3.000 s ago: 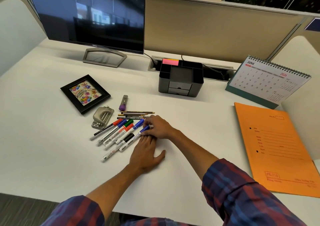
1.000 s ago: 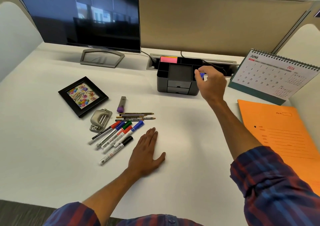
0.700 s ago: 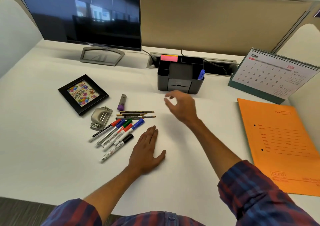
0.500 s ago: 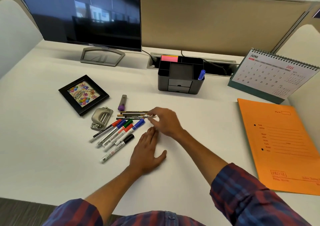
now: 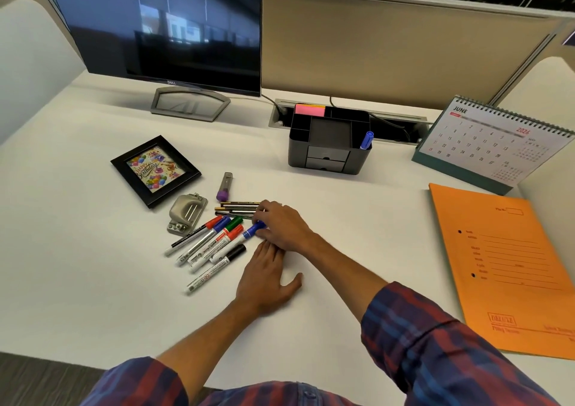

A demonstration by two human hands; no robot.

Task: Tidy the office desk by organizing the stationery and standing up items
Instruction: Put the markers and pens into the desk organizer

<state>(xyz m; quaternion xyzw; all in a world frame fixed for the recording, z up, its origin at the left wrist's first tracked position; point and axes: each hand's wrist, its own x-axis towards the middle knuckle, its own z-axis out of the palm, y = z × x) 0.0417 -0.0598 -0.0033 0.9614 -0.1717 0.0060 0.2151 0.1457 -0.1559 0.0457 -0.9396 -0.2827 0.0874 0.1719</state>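
1. While the left hand (image 5: 264,278) lies flat with straight fingers on the worktop (image 5: 93,281), the right hand (image 5: 281,225) just beyond it curls onto a blue-capped marker (image 5: 249,232); whether it pinches the marker is unclear.
2. Left of both hands lie more markers (image 5: 205,244), thin pencils (image 5: 236,209) and a metal punch (image 5: 186,214).
3. Beyond the hands stands a black organizer (image 5: 328,153) holding one blue marker (image 5: 366,139).
4. Readable: "DELL" on the monitor (image 5: 161,26), "JUNE 2026" on the calendar (image 5: 485,144), "Happy Birthday" in the frame (image 5: 154,170).

Left hand (image 5: 264,276) lies flat, fingers straight; right hand (image 5: 281,225) reaches across it, fingers curled downward.
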